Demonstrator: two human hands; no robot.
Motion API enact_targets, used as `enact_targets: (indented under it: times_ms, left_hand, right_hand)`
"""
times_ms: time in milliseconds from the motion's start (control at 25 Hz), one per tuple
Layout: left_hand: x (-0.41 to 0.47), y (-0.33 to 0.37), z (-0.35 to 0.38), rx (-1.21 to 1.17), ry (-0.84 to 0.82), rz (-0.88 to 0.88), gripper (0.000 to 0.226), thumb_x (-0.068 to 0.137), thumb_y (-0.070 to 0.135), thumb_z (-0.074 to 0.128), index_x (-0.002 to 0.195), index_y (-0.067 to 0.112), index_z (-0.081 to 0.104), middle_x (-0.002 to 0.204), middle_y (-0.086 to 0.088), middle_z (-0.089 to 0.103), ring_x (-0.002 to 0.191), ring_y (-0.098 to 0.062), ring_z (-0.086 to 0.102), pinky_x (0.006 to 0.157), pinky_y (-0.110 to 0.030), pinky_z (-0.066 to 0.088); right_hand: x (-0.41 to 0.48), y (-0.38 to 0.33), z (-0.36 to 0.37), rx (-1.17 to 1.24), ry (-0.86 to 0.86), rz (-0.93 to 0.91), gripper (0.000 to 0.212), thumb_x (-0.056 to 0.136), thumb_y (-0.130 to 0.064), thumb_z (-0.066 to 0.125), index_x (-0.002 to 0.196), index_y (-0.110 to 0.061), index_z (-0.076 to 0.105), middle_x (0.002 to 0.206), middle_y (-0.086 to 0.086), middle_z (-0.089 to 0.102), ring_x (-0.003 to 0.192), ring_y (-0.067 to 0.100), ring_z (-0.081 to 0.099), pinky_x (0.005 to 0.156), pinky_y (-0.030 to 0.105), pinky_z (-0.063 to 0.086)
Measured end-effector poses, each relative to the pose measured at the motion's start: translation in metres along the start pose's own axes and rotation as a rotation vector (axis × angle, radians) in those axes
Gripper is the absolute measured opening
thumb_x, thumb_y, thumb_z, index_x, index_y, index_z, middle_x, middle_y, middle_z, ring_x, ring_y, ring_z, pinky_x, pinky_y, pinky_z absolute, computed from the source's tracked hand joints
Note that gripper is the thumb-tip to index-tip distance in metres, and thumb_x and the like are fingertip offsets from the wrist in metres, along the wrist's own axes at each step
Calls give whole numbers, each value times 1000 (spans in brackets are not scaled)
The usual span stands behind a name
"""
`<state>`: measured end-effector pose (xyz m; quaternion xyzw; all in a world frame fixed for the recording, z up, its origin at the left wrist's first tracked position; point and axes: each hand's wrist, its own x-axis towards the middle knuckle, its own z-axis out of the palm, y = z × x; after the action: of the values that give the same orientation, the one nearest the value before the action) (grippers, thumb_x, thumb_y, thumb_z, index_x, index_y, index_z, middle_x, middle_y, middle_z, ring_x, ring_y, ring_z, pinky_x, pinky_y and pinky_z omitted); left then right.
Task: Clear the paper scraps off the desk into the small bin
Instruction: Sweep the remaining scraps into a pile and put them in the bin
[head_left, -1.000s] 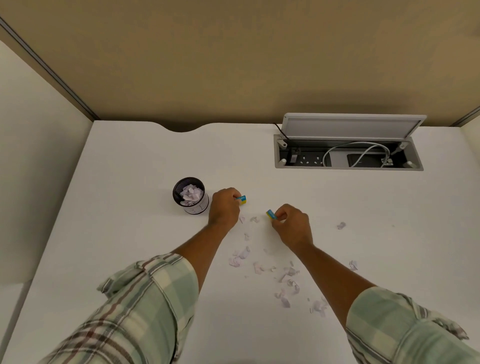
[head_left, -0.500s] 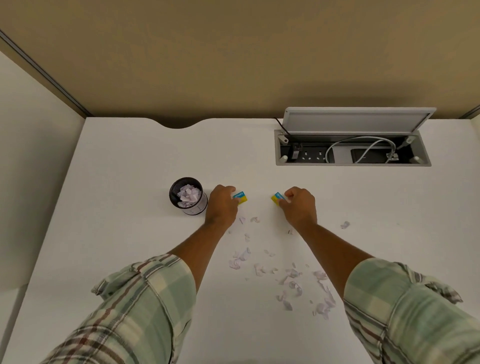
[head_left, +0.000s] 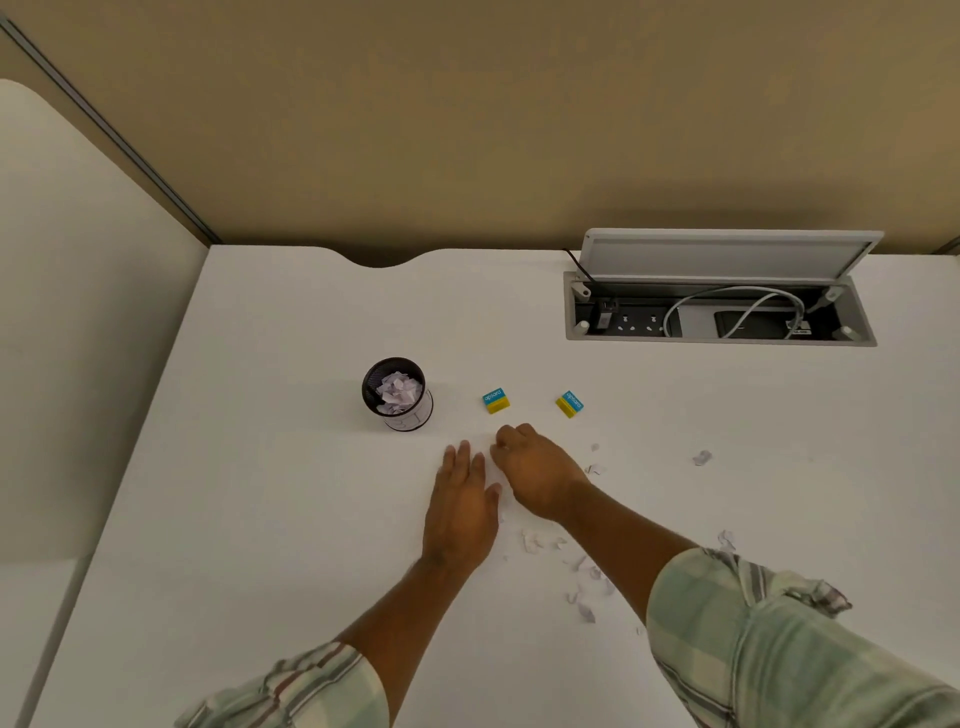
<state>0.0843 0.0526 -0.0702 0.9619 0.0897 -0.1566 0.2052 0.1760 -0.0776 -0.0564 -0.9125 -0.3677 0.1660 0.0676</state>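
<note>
Your right hand (head_left: 537, 470) rests on the white surface (head_left: 291, 519) with its fingers curled inward toward the surface. The grip looks pinched on something small, but the knuckles hide it, so I cannot tell whether it holds a scrap. Your left hand (head_left: 462, 506) lies flat just beside it, fingers straight and together, holding nothing.

Just beyond your fingertips sit two small blue-and-yellow blocks (head_left: 496, 400), side by side and apart from both hands. To their left stands the small black mesh bin (head_left: 397, 393), upright, with crumpled paper already inside, so part of the clearing looks done.

Plenty remains. Paper scraps (head_left: 587, 574) lie scattered near your right forearm, with a single scrap (head_left: 701, 457) well off to the right and another by your right sleeve. Your arms may cover more.

At the far right, a recessed cable tray (head_left: 719, 317) stands open, with sockets and a grey cable inside. The print on the blocks is too small to read surely.
</note>
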Motion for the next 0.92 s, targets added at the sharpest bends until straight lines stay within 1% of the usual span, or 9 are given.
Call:
enact_targets:
  times_ms: [160, 280, 400, 520, 600, 680, 760, 840, 920]
  left_hand:
    - [-27, 4, 18, 19, -41, 27, 62, 108, 46, 26, 161, 14, 19, 172, -6, 2, 160, -24, -4, 126, -33, -3]
    - [-48, 12, 30, 30, -63, 58, 64, 108, 48, 25, 162, 15, 15, 171, -4, -6, 159, -23, -8, 126, -34, -6]
    - [-72, 22, 43, 50, -96, 111, 67, 107, 50, 22, 163, 16, 6, 165, 0, -21, 157, -22, -17, 123, -32, -18]
    - [-92, 31, 54, 72, -122, 155, 69, 107, 52, 21, 162, 16, 0, 167, -1, -22, 154, -21, -24, 117, -28, -30]
    - [-101, 33, 57, 65, -124, 179, 69, 106, 53, 22, 162, 18, -1, 168, 1, -20, 155, -20, -22, 120, -26, -26]
    - [-103, 31, 56, 29, -89, 200, 67, 107, 51, 27, 162, 18, 7, 168, 3, -14, 158, -20, -13, 127, -28, -11]
    - [-99, 26, 47, -12, -11, 204, 63, 107, 46, 34, 161, 15, 23, 170, -1, 3, 159, -20, -1, 128, -32, 3]
    - [-87, 19, 32, -28, 59, 160, 62, 107, 43, 38, 159, 11, 29, 170, -6, 14, 159, -21, 4, 128, -32, 6]
    - [-70, 10, 16, -19, 79, 87, 63, 106, 41, 40, 159, 8, 27, 170, -10, 13, 159, -24, 4, 129, -33, 5]
  right_hand:
    - [-34, -7, 15, -55, 6, -51, 31, 100, -13, 54, 130, -5, 58, 132, 13, 55, 115, 26, 54, 93, 37, 55]
    - [-72, -8, 25, -55, 47, -85, 29, 98, -12, 55, 126, -5, 61, 124, 12, 60, 108, 26, 57, 86, 36, 57]
    - [-112, -7, 33, -39, 102, -52, 30, 90, -13, 69, 120, -6, 66, 113, 9, 66, 97, 22, 63, 76, 30, 60]
    - [-146, -3, 42, -8, 122, -23, 40, 79, -15, 81, 116, -7, 69, 108, 7, 68, 91, 20, 65, 70, 27, 61]
    - [-163, -1, 46, -6, 111, 3, 44, 74, -16, 84, 116, -9, 69, 107, 5, 68, 90, 18, 64, 70, 25, 60]
    - [-173, 2, 47, 24, 92, 40, 50, 73, -10, 83, 121, -10, 68, 114, 6, 69, 96, 20, 66, 76, 26, 60]
    - [-170, 7, 44, 59, 94, 92, 56, 75, -3, 79, 129, -8, 65, 126, 10, 67, 108, 26, 67, 89, 31, 58]
    - [-155, 16, 35, 102, 117, 169, 56, 85, 0, 65, 140, -7, 56, 142, 15, 59, 125, 32, 60, 105, 36, 49]
    - [-137, 28, 24, 155, 117, 266, 60, 94, -2, 46, 153, -8, 39, 159, 12, 40, 145, 29, 41, 118, 35, 32]
